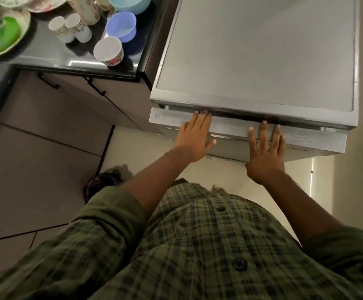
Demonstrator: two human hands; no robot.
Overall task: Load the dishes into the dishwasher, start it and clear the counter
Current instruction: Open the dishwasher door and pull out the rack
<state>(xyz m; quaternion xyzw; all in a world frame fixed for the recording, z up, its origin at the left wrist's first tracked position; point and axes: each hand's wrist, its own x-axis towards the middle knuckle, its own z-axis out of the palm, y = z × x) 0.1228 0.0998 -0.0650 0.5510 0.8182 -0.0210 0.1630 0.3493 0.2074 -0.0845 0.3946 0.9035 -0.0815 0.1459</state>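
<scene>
Counter crowded: cups, bowls, beside dishwasher.

Left hand, right hand flat on dishwasher door, cups on counter

The person wore a green plaid shirt with dark buttons down its front; both sleeves, beside the buttons, were rolled up, leaving forearms bare.
</scene>
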